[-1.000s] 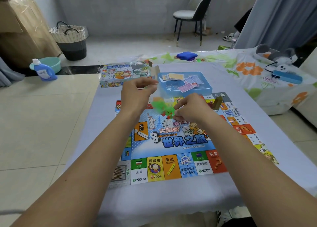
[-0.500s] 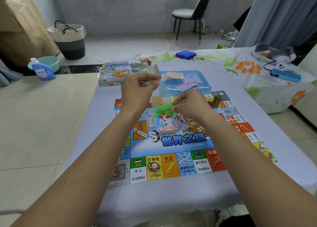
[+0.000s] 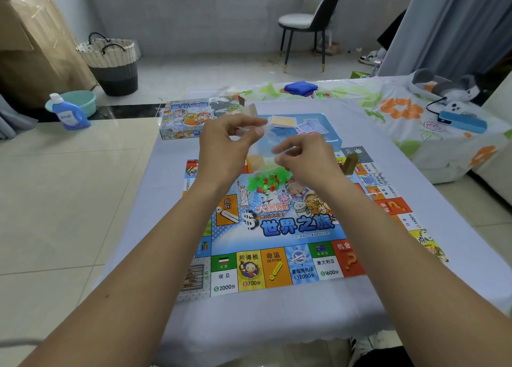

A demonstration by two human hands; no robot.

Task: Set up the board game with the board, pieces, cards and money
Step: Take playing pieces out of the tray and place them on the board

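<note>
Left hand [image 3: 227, 147] and right hand [image 3: 302, 158] each pinch top of clear plastic bag [image 3: 266, 156] | green and red plastic pieces [image 3: 263, 179] sag above colourful square board [image 3: 277, 228], far edge | film light, limp, slippery; grip mouth corners.

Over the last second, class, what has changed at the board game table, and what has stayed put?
The left hand and right hand, both pinching the clear plastic bag, have lifted it slightly; the small green and red plastic pieces now lie bunched lower in it. The colourful game board, blue tray of cards and game box have not moved.
</note>
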